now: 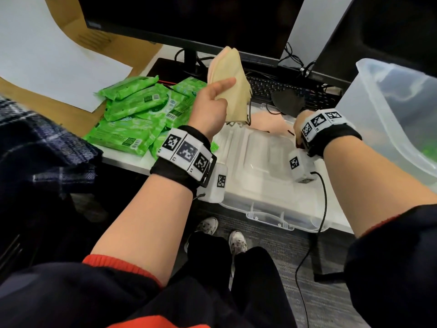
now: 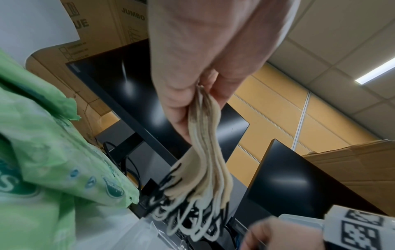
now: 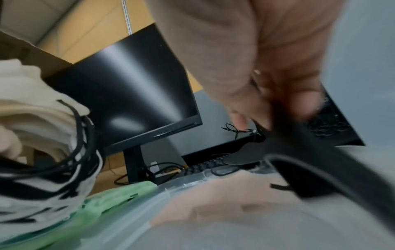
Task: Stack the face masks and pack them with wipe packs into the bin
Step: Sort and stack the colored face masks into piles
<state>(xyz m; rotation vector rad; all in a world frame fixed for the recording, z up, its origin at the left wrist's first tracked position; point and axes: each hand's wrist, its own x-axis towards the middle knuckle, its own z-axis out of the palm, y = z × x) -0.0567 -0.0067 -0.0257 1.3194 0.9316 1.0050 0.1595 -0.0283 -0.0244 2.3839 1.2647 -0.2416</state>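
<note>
My left hand (image 1: 221, 91) is raised over the desk and pinches a stack of beige face masks (image 1: 233, 74) between thumb and fingers; their black and white ear loops (image 2: 188, 216) hang below. My right hand (image 3: 275, 111) grips a black face mask (image 3: 320, 152) just above the clear lid (image 1: 267, 176); in the head view the wristband hides its fingers. A pink mask (image 1: 269, 125) lies on the lid beside it. Another black mask (image 1: 287, 102) lies on the keyboard's near edge. A heap of green wipe packs (image 1: 139, 112) lies left. The clear bin (image 1: 369, 95) stands right.
Two black monitors (image 1: 189, 20) and a keyboard (image 1: 295, 91) with cables stand close behind the lid. White paper (image 1: 47, 55) and a cardboard box lie at the back left. A plaid cloth (image 1: 35, 143) is at the left edge. The desk's front edge runs under my wrists.
</note>
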